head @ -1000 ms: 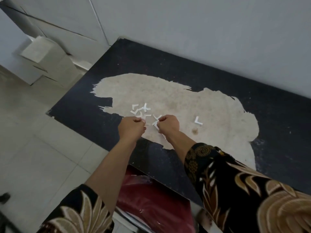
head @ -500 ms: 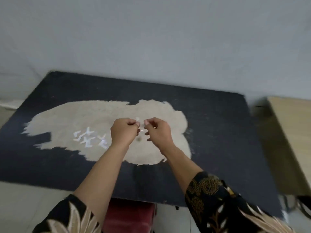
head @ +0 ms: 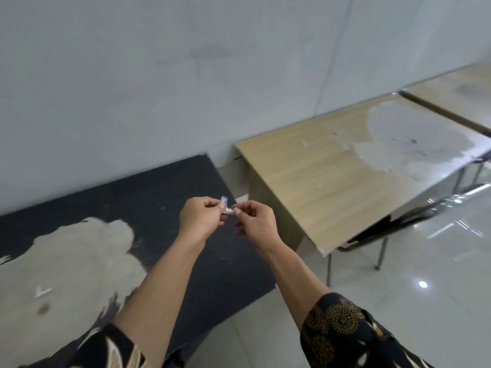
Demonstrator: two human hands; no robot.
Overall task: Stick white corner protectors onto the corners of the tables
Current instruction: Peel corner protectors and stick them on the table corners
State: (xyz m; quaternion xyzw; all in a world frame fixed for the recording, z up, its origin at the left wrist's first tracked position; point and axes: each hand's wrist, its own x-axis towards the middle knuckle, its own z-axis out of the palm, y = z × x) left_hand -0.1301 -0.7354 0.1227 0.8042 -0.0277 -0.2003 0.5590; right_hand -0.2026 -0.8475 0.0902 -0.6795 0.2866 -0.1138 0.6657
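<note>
We see the left hand (head: 200, 220) and right hand (head: 256, 221) both pinching one protector (head: 225, 206) above the black table (head: 164, 192), likely peeling its backing before sticking it on a corner.

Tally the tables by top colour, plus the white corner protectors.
black table: 1
wood tables: 2, near wood table and far wood table
white corner protectors: 2, held protector pinched by left hand and right hand, loose protector on the black table
Total: 5
</note>
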